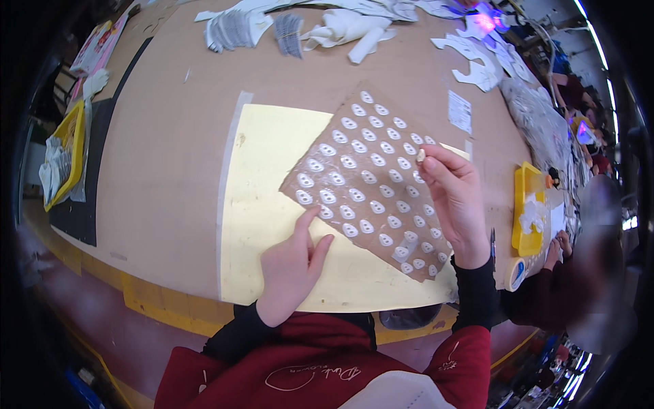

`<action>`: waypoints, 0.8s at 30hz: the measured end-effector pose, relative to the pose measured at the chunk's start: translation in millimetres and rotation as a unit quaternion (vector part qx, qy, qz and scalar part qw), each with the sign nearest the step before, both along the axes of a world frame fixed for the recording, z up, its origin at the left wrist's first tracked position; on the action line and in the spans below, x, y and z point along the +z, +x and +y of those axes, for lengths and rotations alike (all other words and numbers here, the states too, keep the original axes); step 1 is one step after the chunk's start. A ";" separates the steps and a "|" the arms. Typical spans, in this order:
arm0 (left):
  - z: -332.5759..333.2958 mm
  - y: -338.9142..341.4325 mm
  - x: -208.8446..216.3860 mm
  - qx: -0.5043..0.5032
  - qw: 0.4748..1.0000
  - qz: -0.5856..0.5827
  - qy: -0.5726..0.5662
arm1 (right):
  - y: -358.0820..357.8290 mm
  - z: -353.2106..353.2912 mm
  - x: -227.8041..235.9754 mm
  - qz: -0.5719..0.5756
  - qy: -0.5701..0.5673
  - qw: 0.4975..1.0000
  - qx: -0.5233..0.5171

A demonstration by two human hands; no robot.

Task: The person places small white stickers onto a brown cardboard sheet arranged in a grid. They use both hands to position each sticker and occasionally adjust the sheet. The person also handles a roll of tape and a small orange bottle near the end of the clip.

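A brown sheet (378, 161) lies turned at an angle on a pale yellow board (262, 177). Rows of small white rounded patches, each with dark dots, cover it. Above the sheet's right part, my right hand (451, 198) is closed in a pinch on a small whitish patch (421, 156); its underside details are too small to tell. My left hand (293, 264) rests at the sheet's near left edge, index finger stretched onto a patch (326, 212) there. The left thumb stands apart from that finger, with nothing visible between them.
A yellow basin (76, 153) holds grey and white bundles at left; another yellow basin (518, 211) with white scraps stands at right. Nearby are a tape roll (516, 274) and a pen (492, 244). White cut pieces (347, 31) line the far side. A co-worker's hands (560, 247) show at right.
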State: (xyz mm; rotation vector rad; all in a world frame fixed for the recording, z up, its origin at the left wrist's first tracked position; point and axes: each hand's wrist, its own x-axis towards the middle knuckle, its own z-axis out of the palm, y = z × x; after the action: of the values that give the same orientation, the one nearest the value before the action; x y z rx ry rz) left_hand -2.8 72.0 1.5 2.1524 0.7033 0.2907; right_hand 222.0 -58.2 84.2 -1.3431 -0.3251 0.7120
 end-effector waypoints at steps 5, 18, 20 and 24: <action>-2.8 6.3 -2.4 0.006 0.999 -0.041 0.015 | -8.0 -26.1 4.5 0.003 -0.001 0.999 -0.044; -7.5 -2.3 3.2 0.170 0.952 -0.209 -0.144 | -119.7 -274.8 -31.5 -0.228 -0.254 0.789 -0.512; -3.9 -3.2 1.6 0.161 0.958 -0.201 -0.123 | -143.0 -316.0 -61.1 -0.183 -0.298 0.760 -0.548; -10.6 4.1 16.8 0.171 0.963 -0.187 -0.095 | -170.2 -376.6 -157.8 -0.139 -0.414 0.680 -0.589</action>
State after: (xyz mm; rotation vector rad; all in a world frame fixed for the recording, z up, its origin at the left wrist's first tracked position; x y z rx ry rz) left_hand 1.3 61.4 18.3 1.7220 0.8396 0.7594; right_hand 51.8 -434.8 -73.6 -2.1171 0.7366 -0.5680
